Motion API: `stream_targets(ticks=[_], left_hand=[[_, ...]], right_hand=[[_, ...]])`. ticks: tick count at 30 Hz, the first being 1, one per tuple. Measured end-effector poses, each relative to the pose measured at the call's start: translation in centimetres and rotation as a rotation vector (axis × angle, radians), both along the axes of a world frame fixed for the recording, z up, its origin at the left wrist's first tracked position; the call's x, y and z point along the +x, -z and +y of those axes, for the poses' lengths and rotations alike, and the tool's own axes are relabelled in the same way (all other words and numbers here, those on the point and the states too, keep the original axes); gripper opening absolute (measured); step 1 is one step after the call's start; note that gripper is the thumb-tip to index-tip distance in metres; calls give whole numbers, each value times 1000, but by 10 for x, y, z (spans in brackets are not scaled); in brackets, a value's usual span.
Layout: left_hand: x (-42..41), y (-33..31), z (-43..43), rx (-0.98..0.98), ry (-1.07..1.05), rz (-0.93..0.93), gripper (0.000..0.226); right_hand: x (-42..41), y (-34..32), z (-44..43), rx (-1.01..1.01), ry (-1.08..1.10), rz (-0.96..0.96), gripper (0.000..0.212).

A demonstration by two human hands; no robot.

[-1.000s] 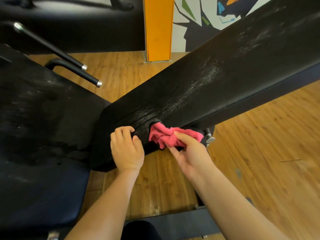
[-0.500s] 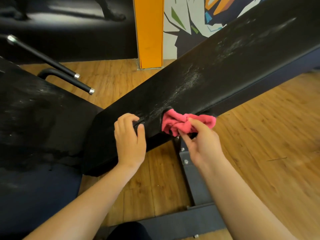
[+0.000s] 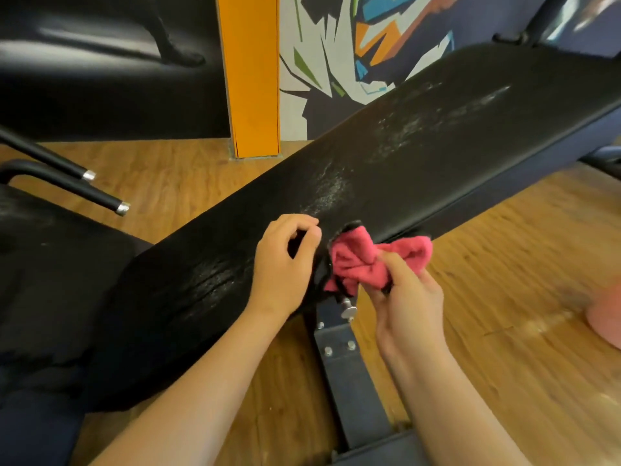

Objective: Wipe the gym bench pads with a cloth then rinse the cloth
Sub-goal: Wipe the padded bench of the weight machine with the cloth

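The right hand (image 3: 406,297) pinches a bunched pink terry cloth (image 3: 369,260) against the near edge of the long black cracked vinyl bench pad (image 3: 403,169), the left hand (image 3: 285,264) curls over that edge beside it, and the cloth may snag on torn vinyl or the silver knob (image 3: 347,309) below.

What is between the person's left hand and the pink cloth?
Only a narrow strip of the black bench pad, at its ragged edge, in the head view. The left hand grips the pad; the right hand holds the pink cloth against it.
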State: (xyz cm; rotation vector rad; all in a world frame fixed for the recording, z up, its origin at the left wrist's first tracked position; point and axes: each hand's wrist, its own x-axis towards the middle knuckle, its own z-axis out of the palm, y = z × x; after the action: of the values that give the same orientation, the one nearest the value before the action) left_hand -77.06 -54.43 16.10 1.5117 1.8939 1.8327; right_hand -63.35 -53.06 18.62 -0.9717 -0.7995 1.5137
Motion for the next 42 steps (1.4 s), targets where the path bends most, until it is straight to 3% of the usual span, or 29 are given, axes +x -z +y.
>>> stream_targets(ticks=[5, 8, 13, 16, 20, 24, 29, 37, 42], left_hand=[[15, 7, -4, -62, -141, 263, 29], [19, 6, -6, -96, -169, 321, 34], [18, 6, -6, -124, -158, 396, 28], [20, 4, -6, -131, -171, 416, 40], [20, 5, -6, -144, -177, 414, 41], [20, 5, -6, -138, -169, 419, 39], [19, 7, -5, -151, -189, 435, 36], [20, 7, -5, -160, -194, 445, 37], [20, 9, -4, -153, -202, 434, 38]], right_hand=[[-9, 25, -12, -53, 6, -103, 13], [-10, 19, -13, -86, 6, -79, 8], [8, -17, 10, 118, 106, -7, 16], [9, -15, 12, 138, 86, -22, 15], [-1, 11, 0, 100, 71, -167, 11], [6, 1, 3, 115, 28, -166, 10], [33, -32, 38, 267, 219, -73, 13], [14, -3, 20, 244, 108, -192, 18], [42, -23, 46, 288, 282, -230, 25]])
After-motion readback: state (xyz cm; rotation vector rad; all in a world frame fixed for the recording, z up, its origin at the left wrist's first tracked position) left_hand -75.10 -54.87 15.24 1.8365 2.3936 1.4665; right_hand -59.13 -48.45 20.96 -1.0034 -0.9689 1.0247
